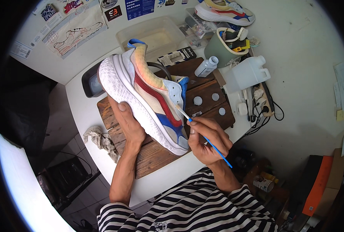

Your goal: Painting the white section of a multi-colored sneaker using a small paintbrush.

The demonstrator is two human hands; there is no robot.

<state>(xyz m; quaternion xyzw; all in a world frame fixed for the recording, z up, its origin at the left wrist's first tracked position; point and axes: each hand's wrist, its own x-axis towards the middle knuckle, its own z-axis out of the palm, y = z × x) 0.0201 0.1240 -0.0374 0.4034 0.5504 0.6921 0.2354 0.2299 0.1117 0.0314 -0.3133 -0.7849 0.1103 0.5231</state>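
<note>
A multicoloured sneaker (148,92) with a thick white sole, a dark red side stripe and blue toe parts is held up tilted over a wooden board. My left hand (126,123) grips it from beneath and behind the sole, with the thumb on the sole and the other fingers hidden. Between thumb and fingers, my right hand (209,140) pinches a thin blue paintbrush (215,147). The brush's pale tip touches or nearly touches the light upper near the lace holes; exact contact I cannot tell.
On the wooden board (148,160) stand a small open bottle (206,67) and several round caps. Behind are a clear plastic tub (148,33), a green bucket (218,48) of brushes and another sneaker (226,13). A white jug (247,73) and power strip sit right; a crumpled rag (101,141) lies left.
</note>
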